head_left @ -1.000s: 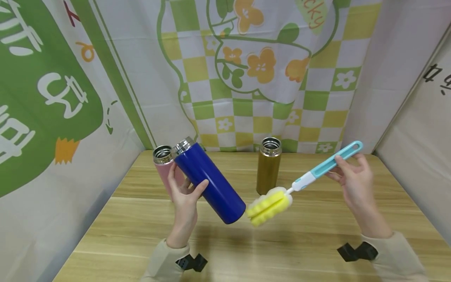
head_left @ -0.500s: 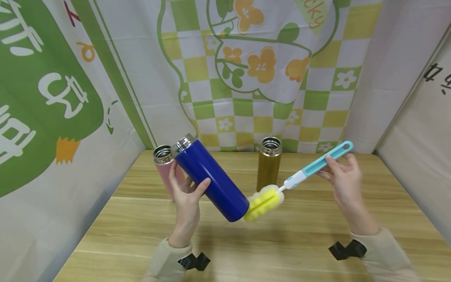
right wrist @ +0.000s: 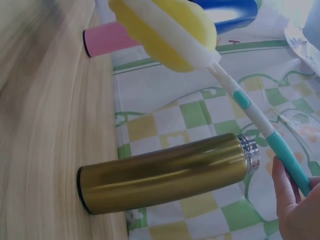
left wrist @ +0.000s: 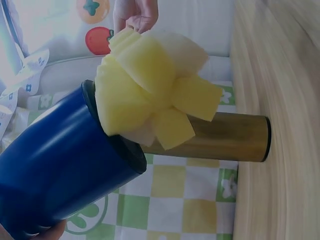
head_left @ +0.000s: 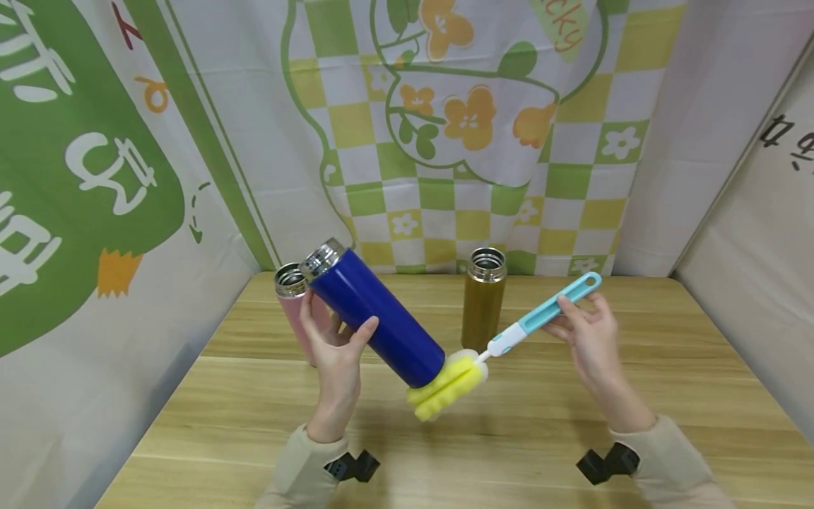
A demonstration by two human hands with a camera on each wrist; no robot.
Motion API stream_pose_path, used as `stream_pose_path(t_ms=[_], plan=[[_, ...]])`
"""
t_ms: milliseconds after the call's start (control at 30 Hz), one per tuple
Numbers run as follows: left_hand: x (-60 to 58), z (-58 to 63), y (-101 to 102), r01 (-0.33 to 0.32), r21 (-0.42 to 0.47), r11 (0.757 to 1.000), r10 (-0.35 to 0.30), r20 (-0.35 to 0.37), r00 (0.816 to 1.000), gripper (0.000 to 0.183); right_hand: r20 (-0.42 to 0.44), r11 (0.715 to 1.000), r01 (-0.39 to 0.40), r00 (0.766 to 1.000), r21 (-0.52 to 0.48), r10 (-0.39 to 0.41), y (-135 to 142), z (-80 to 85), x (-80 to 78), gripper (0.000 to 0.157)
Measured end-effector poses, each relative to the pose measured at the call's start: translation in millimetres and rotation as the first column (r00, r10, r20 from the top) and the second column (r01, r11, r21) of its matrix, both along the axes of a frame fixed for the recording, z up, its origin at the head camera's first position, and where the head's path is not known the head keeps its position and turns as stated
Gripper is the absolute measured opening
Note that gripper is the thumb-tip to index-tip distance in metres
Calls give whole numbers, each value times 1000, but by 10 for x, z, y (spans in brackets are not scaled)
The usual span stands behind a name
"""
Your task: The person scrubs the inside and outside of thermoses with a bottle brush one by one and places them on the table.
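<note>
My left hand grips a blue thermos bottle with a bare metal neck, tilted so the neck points up and left and the base down and right. My right hand pinches the turquoise handle of a bottle brush, whose yellow and white sponge head points down and left. In the head view the sponge lies right at the bottle's base. The left wrist view shows the sponge against the base rim of the blue bottle.
On the wooden table a pink thermos bottle stands partly behind the blue one. A gold thermos bottle, lidless, stands behind the brush. Printed cloth hangs along the back, with cloth walls at both sides.
My right hand has moved left with the brush, bringing the sponge from beside the blue bottle to its base. My left hand and the bottle have shifted only slightly.
</note>
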State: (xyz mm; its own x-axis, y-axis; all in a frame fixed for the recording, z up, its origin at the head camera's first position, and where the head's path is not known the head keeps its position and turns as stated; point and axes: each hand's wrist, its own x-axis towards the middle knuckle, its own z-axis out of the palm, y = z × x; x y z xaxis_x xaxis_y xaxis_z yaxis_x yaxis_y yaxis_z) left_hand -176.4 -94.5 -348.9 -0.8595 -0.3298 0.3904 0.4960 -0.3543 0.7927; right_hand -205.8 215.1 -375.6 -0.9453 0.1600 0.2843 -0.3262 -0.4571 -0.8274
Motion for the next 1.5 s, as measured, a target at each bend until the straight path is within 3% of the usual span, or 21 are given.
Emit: stream_pose_path(t_ms=[33, 233, 567, 933, 1133, 1267, 1400, 1500], plan=[[-3, -8, -1, -4, -6, 1000, 4, -5, 1000, 90, 28, 999, 30, 999, 34, -30, -84, 188, 142, 26], [-1, -37, -20, -12, -37, 999, 12, -21, 1000, 92, 71, 999, 20, 997, -28, -18, -23, 249, 184, 17], [31, -74, -64, 11, -51, 999, -13, -39, 999, 92, 58, 993, 43, 998, -113, -37, 153, 262, 158, 18], [100, -47, -79, 80, -60, 995, -81, -21, 996, 93, 82, 982, 127, 990, -142, -116, 237, 285, 155, 25], [105, -46, -62, 74, -61, 995, -76, -32, 997, 92, 76, 977, 140, 989, -159, -129, 215, 262, 171, 26], [101, -49, -30, 81, -52, 995, -83, -49, 995, 91, 81, 986, 142, 987, -88, -135, 209, 124, 124, 28], [97, -46, 11, 103, -34, 994, -105, -59, 993, 91, 28, 992, 108, 994, -57, -107, 352, -290, -109, 28], [93, -43, 32, 107, -31, 994, -109, -68, 992, 92, 18, 996, 80, 997, -33, -79, 366, -372, -136, 29]])
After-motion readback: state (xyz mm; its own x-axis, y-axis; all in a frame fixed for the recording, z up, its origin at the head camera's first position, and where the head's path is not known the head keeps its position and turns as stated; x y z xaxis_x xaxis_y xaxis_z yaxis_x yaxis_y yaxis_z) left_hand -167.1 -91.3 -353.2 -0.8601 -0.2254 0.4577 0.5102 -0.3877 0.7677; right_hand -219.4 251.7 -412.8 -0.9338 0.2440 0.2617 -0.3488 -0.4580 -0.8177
